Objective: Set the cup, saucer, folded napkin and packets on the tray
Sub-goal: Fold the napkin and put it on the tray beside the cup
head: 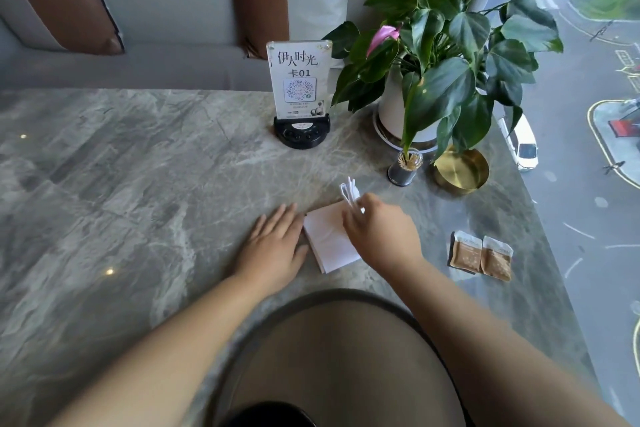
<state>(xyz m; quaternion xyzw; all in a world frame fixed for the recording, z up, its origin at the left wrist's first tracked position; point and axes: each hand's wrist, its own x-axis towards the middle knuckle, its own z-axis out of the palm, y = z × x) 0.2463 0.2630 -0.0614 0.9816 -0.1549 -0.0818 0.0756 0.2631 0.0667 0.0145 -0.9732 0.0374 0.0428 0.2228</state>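
A person's left hand (273,239) lay flat and open on the marble counter (121,184), its fingertips just beside the left edge of a white napkin (329,243), while the right hand (377,229) pinched a raised flap of the same napkin between closed fingers, lifting that corner above the sheet. The fold appeared only partly made; doing it well would likely mean pressing the sheet steady with the flat hand and bringing the lifted edge over squarely before creasing. Two brown packets (481,255) lay side by side on the counter, to the right of the right hand and apart from it. A round dark-rimmed tray (242,343) sat at the near edge, below both hands, its visible part bare. No cup or saucer was in view.
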